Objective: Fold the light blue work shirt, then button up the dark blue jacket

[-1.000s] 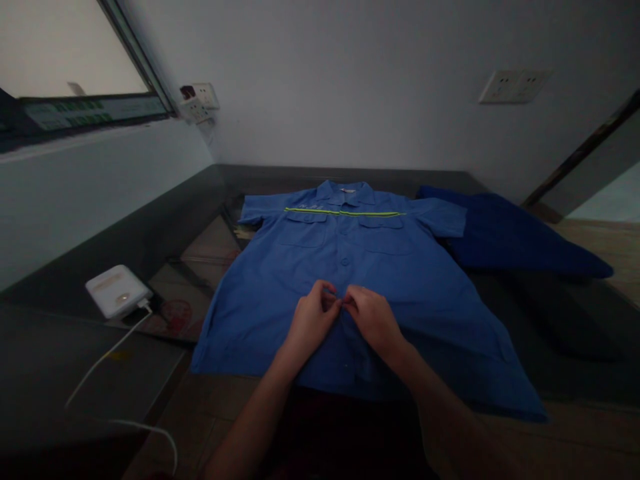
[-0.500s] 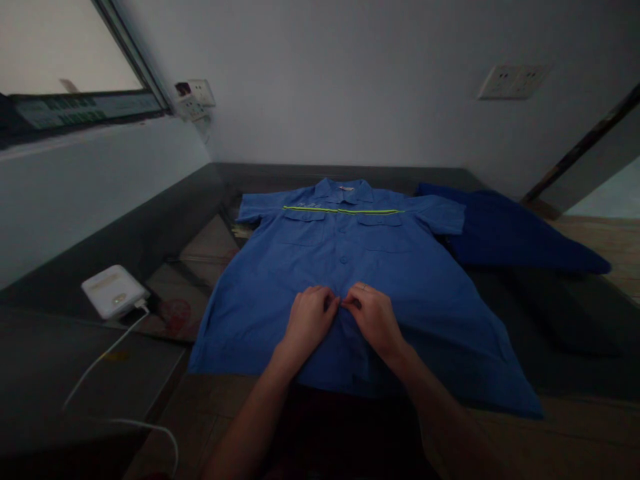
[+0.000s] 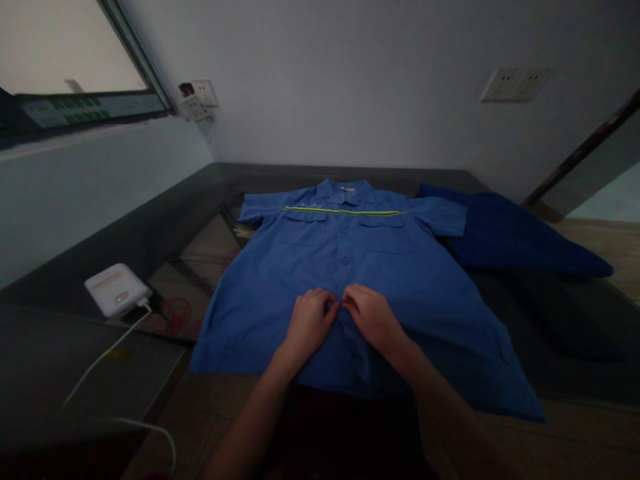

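Observation:
A blue short-sleeved work shirt (image 3: 280, 293) with a yellow-green chest stripe lies flat, front up, collar away from me. My left hand (image 3: 309, 321) and my right hand (image 3: 373, 317) meet at the button placket, low on the shirt's middle. Both hands have their fingers curled and pinched on the placket fabric, fingertips nearly touching each other. Whatever sits between the fingertips is hidden by the fingers.
A darker blue garment (image 3: 505, 233) lies to the right of the shirt. A white power bank (image 3: 117, 289) with a white cable (image 3: 107, 353) sits at the left. Wall sockets (image 3: 515, 85) hang on the far wall, and a window ledge (image 3: 85, 133) runs along the left.
Both hands have lowered flatter onto the placket and stayed pinched at the same spot. The shirt has not moved.

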A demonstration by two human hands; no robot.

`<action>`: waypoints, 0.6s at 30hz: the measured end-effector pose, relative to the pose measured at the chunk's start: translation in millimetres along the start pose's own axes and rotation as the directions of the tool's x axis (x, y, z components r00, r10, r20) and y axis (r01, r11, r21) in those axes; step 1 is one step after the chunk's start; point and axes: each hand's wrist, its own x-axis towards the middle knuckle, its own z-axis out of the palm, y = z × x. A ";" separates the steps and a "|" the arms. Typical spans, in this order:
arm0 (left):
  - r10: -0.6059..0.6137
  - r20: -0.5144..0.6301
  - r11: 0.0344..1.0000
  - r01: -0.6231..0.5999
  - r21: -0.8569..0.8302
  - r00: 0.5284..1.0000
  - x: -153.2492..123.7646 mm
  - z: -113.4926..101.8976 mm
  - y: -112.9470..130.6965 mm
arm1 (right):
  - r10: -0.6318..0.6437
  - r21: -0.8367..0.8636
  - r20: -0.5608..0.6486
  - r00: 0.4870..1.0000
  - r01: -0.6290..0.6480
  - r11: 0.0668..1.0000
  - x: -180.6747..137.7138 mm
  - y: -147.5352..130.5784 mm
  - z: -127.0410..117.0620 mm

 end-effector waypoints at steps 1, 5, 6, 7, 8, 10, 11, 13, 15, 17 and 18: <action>-0.004 -0.003 1.000 0.004 0.007 1.000 -0.3 -0.1 0.8 | -0.017 -0.037 0.031 0.999 0.018 0.999 0.9 -1.0 -1.1; -0.006 -0.007 1.000 0.006 0.015 1.000 -0.3 0.1 2.1 | -0.088 -0.164 0.124 0.988 0.108 0.981 5.7 -2.1 -4.5; -0.003 -0.007 1.000 0.003 0.012 1.000 0.0 0.5 1.5 | -0.110 -0.181 0.141 0.984 0.135 0.974 6.9 -1.5 -5.0; 0.002 -0.007 1.000 -0.002 0.009 1.000 0.3 1.1 0.6 | -0.130 -0.189 0.156 0.979 0.159 0.969 8.1 -0.6 -5.4; 0.006 -0.005 1.000 -0.006 0.007 1.000 0.5 1.8 -0.5 | -0.147 -0.188 0.167 0.975 0.177 0.966 9.1 0.5 -5.7; 0.013 -0.006 1.000 -0.013 0.001 1.000 0.8 2.8 -2.2 | -0.163 -0.163 0.173 0.971 0.191 0.968 10.3 3.1 -6.5; 0.015 -0.009 1.000 -0.015 -0.008 1.000 0.7 3.1 -2.6 | -0.160 -0.143 0.167 0.973 0.185 0.972 10.5 4.4 -6.9; 0.017 -0.020 0.999 -0.017 -0.045 1.000 0.1 2.6 -2.3 | -0.151 -0.086 0.148 0.977 0.165 0.983 10.4 7.1 -8.3; 0.024 -0.036 0.995 -0.027 -0.099 0.999 -0.8 1.1 -0.8 | -0.157 -0.011 0.115 0.981 0.159 0.987 9.9 9.6 -10.5; 0.035 -0.052 0.988 -0.042 -0.146 0.998 -1.5 -0.9 1.1 | -0.177 0.067 0.076 0.981 0.172 0.983 10.0 12.2 -14.1; 0.041 -0.058 0.986 -0.050 -0.161 0.997 -1.8 -1.9 2.0 | -0.182 0.103 0.066 0.981 0.175 0.979 10.5 13.4 -16.5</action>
